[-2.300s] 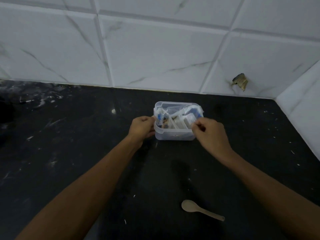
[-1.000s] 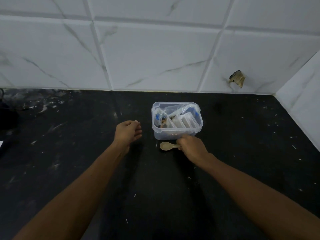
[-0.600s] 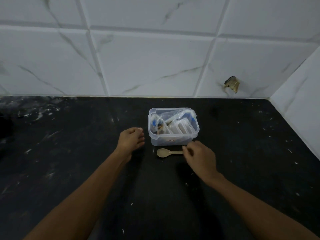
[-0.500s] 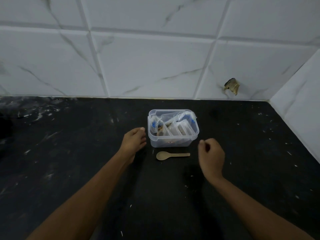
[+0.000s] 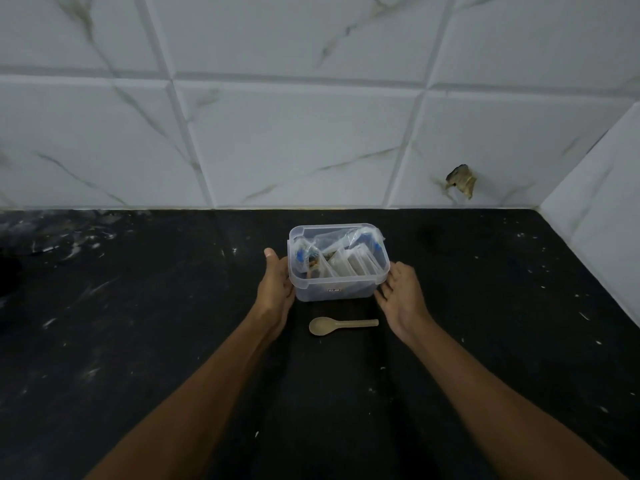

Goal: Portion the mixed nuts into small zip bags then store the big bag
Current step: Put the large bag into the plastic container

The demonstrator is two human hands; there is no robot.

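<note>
Clear plastic container (image 5: 337,292), matt spoon (image 5: 341,325).

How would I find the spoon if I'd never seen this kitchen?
Look at the black countertop below the white marble-look tiled wall. In its middle stands a clear plastic box stuffed with zip bags, a hand on each side. The spoon lies flat just in front of it: small, beige, bowl pointing left.
</note>
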